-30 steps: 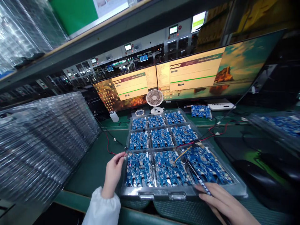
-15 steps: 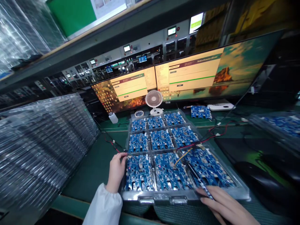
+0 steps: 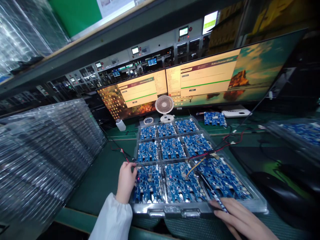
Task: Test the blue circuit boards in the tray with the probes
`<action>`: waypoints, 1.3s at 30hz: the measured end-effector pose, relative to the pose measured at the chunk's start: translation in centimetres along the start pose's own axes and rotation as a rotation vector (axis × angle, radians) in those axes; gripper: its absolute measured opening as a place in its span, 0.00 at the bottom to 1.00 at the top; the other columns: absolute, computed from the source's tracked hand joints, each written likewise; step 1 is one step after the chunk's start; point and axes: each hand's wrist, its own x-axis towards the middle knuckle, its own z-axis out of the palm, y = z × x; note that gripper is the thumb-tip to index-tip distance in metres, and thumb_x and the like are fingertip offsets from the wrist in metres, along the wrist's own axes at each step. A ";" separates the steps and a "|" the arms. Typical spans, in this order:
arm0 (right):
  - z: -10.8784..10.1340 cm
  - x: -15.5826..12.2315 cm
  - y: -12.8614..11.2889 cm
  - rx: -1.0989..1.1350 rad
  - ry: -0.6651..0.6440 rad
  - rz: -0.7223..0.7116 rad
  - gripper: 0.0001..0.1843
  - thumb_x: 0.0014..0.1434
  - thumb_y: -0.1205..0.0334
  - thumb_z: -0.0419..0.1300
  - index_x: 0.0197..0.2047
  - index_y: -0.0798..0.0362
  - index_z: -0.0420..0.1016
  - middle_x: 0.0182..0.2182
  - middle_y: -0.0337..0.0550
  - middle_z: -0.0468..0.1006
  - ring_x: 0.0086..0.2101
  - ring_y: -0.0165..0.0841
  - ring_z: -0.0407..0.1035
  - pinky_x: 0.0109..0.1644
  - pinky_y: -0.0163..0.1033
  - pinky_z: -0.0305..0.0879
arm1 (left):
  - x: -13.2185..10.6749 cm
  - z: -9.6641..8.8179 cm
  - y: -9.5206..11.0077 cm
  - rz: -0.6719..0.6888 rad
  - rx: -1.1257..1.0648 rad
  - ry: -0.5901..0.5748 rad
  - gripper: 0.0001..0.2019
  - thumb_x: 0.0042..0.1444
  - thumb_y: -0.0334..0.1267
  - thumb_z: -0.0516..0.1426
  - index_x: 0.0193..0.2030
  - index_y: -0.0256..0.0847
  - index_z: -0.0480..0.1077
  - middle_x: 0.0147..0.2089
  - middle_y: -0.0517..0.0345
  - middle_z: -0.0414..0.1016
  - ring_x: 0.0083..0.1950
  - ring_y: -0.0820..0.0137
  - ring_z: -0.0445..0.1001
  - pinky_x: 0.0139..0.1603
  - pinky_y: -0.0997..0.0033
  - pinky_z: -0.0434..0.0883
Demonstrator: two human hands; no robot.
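Note:
A clear plastic tray (image 3: 172,210) holds several blue circuit boards in a three-by-three grid. My left hand (image 3: 126,181) rests at the tray's left edge, fingertips pinching a thin wire connector against the near-left board (image 3: 148,188). My right hand (image 3: 240,218) lies at the tray's near-right corner and holds a dark probe (image 3: 211,191) that slants over the near-right board (image 3: 221,178). Red, black and yellow wires (image 3: 212,151) cross the tray from the right.
A tall stack of clear trays (image 3: 45,156) fills the left. Two monitors (image 3: 200,80) stand behind a small white fan (image 3: 164,107). A loose blue board (image 3: 214,119) lies behind the tray. Another tray of boards (image 3: 297,133) and a dark mouse (image 3: 277,193) sit to the right.
My left hand has slid right and forward, from beside the tray onto the near-left board's edge. My right hand has barely moved.

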 end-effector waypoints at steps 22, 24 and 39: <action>-0.2 -0.2 -0.2 0.028 0.017 0.038 0.15 0.60 0.63 0.57 0.51 0.48 0.74 0.51 0.42 0.73 0.51 0.33 0.69 0.57 0.32 0.65 | 0.7 -0.7 -0.4 -0.081 -0.036 0.005 0.11 0.49 0.45 0.58 0.31 0.42 0.61 0.35 0.56 0.68 0.39 0.62 0.71 0.43 0.63 0.69; -0.2 -0.2 -0.1 0.041 0.018 0.044 0.16 0.59 0.63 0.58 0.51 0.48 0.73 0.51 0.42 0.73 0.51 0.33 0.68 0.57 0.32 0.65 | 0.5 -0.6 -0.2 -0.069 -0.089 0.027 0.10 0.49 0.45 0.57 0.30 0.43 0.62 0.34 0.57 0.69 0.39 0.63 0.71 0.43 0.63 0.68; -0.1 -0.1 -1.4 0.228 0.143 0.277 0.13 0.65 0.61 0.52 0.48 0.45 0.76 0.46 0.42 0.76 0.49 0.33 0.69 0.59 0.36 0.64 | 0.9 -0.1 0.8 0.105 -0.026 -0.001 0.09 0.53 0.39 0.54 0.37 0.40 0.71 0.42 0.52 0.71 0.48 0.59 0.70 0.55 0.52 0.67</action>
